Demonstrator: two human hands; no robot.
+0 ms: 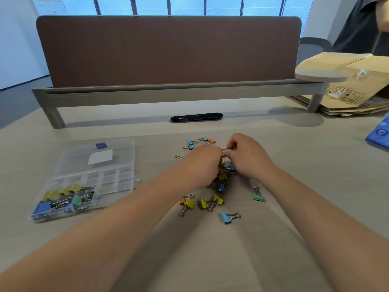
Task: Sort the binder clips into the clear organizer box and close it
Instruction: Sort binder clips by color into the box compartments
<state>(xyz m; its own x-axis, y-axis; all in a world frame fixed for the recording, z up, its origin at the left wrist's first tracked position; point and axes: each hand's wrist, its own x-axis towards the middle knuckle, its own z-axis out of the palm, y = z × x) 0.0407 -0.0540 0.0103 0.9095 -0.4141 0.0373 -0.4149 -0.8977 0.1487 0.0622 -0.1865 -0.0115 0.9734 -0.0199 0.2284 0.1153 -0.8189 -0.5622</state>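
Note:
A clear organizer box (pixel 109 182) lies open on the desk at the left, its lid (pixel 96 157) folded back. Yellow, green and blue clips (pixel 63 197) fill its near compartments. A loose pile of coloured binder clips (pixel 222 179) sits mid-desk, with strays near it: a light blue one (pixel 226 217), a green one (pixel 259 197), yellow ones (pixel 205 204). My left hand (pixel 200 165) and my right hand (pixel 246 157) meet over the pile, fingers curled, pinching a clip by its wire handles (pixel 224 151). The clip's body is hidden between them.
A brown divider panel (pixel 168 51) on a grey rail closes the desk's far side, with a black cable slot (pixel 195 117) before it. Flattened cardboard (pixel 353 81) lies at the far right, a blue tissue pack (pixel 379 133) at the right edge. A person stands at the top right.

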